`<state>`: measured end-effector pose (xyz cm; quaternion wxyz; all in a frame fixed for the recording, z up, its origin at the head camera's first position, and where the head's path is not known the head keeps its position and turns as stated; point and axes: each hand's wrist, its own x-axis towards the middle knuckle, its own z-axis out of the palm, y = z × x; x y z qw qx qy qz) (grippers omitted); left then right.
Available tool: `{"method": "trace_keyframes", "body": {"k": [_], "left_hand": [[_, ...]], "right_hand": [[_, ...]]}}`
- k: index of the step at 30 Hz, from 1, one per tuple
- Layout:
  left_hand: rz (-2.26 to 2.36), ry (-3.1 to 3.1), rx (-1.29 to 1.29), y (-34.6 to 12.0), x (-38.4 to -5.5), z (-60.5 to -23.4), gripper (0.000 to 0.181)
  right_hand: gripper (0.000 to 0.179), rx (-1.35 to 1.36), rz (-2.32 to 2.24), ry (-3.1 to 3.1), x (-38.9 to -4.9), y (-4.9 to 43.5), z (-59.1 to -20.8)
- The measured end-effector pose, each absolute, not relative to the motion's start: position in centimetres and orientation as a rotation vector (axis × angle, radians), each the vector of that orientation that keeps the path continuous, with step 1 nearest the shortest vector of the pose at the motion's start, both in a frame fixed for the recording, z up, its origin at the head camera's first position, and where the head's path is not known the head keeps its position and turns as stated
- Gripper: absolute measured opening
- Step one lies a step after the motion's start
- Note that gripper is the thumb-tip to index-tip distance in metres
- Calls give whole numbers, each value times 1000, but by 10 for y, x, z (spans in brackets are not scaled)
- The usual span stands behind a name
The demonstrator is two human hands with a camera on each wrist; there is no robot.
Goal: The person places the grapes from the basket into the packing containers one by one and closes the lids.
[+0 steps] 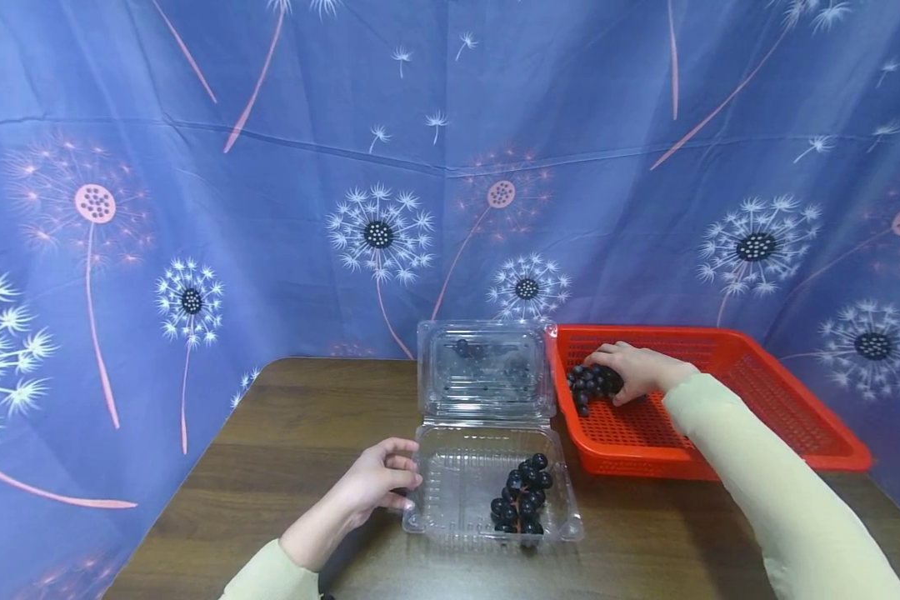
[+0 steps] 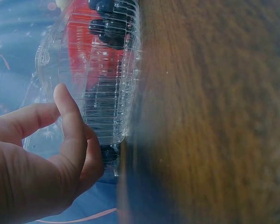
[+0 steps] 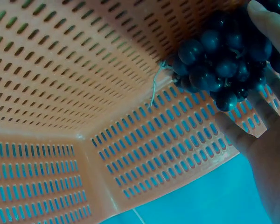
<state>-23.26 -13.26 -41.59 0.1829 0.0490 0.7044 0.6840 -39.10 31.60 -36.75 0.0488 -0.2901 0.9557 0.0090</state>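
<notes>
My left hand (image 1: 372, 482) is at the left side of an open clear plastic clamshell box (image 1: 450, 479), its loosely bent fingers at the rim. In the left wrist view the fingertips (image 2: 63, 93) overlap the box's clear wall. A bunch of dark grapes (image 1: 523, 498) lies in the right part of the box. Inside the red plastic basket (image 1: 783, 400), my right hand (image 1: 637, 368) grips another bunch of dark grapes (image 1: 587, 385). The right wrist view shows thumb and fingers around this bunch (image 3: 224, 63), low beside the slotted basket wall.
The box's raised lid (image 1: 487, 367) leans back at the rear of the wooden table (image 1: 285, 467). A blue curtain with dandelion prints (image 1: 270, 208) hangs behind. A thin string (image 3: 155, 86) shows beside the grapes in the basket.
</notes>
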Motion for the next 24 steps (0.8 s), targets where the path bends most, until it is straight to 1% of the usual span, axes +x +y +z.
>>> {"method": "trace_keyframes", "body": {"k": [4, 9, 16, 21, 24], "left_hand": [[1930, 1988, 139, -133, -232, -416, 57], [1932, 1979, 134, -133, -232, -415, 56], [1935, 1979, 141, -134, -232, -416, 57], [1939, 1982, 136, -134, -231, -416, 57], [1942, 1983, 131, -135, -231, -415, 57]], "right_hand": [[78, -874, 28, 2896, -391, 315, -368], [85, -934, 28, 2867, -392, 316, -371], [95, -883, 55, 2838, -393, 313, -373], [99, -888, 127, 2849, -391, 309, -377], [98, -903, 196, 2879, -390, 307, -379]]}}
